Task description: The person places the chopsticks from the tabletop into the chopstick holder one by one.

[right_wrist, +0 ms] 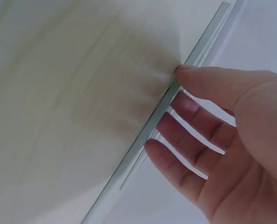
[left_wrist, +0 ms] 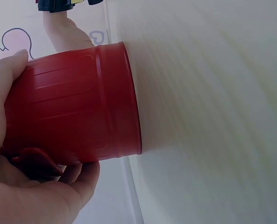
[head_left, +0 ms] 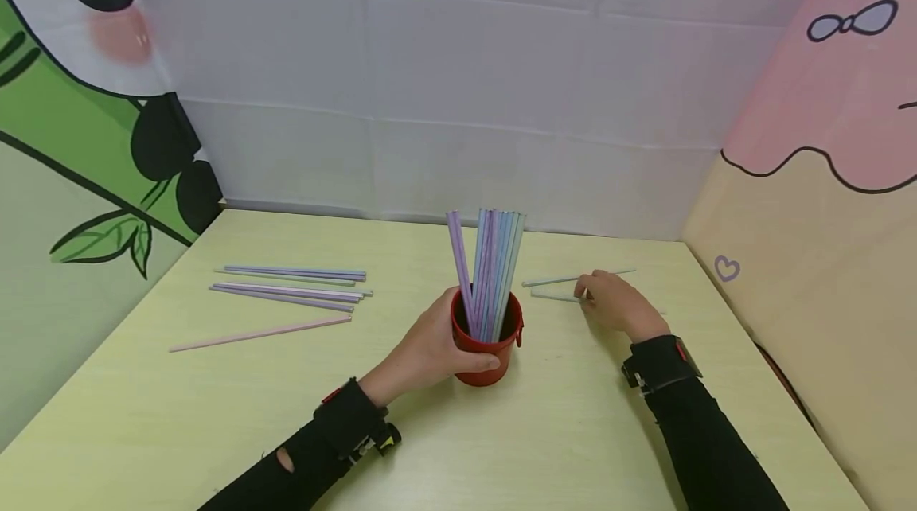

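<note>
A small red pail (head_left: pixel 505 353) stands upright on the table, and my left hand (head_left: pixel 426 345) grips it round the side with the thumb across the front. In the left wrist view the pail's wall (left_wrist: pixel 73 102) fills the space between thumb and fingers. Out of its mouth rises a bundle of purple, blue and green straws (head_left: pixel 494 272). To the right, my right hand (head_left: pixel 622 306) pinches a pale green straw (right_wrist: pixel 129 158) between thumb and fingertips, low over the table. A second pale straw (head_left: pixel 548 282) lies just beyond it, partly behind the hand.
Left of the pail, several blue and purple straws (head_left: pixel 286 292) lie in loose rows on the table (head_left: pixel 236 399). A single pink straw (head_left: pixel 258 335) is set apart in front of them. A white sheet (head_left: pixel 466 97) hangs along the back, and printed panels (head_left: pixel 809 256) border the sides.
</note>
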The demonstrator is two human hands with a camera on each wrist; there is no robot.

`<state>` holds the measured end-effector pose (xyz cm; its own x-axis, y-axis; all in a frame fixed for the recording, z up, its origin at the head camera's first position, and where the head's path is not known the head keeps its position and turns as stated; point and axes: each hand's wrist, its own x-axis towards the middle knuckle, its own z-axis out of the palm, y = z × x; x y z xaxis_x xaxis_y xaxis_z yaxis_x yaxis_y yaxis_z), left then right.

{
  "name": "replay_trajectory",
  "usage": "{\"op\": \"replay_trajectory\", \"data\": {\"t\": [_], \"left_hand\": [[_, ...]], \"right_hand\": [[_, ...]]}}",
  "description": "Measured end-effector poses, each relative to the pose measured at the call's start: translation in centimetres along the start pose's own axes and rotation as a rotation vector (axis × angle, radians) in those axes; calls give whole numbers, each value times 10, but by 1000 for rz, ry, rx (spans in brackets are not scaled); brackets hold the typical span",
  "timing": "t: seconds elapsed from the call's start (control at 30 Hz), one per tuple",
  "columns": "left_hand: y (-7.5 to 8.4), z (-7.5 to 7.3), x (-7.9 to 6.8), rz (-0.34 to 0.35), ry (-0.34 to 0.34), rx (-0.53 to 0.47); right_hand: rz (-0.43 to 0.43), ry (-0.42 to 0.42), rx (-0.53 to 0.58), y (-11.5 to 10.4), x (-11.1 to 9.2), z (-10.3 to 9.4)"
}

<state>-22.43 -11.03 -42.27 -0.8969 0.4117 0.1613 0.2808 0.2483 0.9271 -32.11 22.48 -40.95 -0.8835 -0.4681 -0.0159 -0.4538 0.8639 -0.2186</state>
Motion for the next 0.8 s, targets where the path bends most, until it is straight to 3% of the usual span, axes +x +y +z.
{"op": "replay_trajectory", "data": {"t": [0.27, 0.4, 0.63, 0.8], "left_hand": [[0, 0, 0, -11, -2, -16], [0, 0, -1, -16, -1, -14], [-1, -1, 0, -1, -5, -5], [0, 0, 0, -8, -6, -14]], "right_hand": [[-34, 2, 16, 1, -1, 0], [-38, 48, 32, -5, -2, -4], [-33, 232, 132, -30, -3, -32], [-34, 413, 248, -54, -8, -55]]}}
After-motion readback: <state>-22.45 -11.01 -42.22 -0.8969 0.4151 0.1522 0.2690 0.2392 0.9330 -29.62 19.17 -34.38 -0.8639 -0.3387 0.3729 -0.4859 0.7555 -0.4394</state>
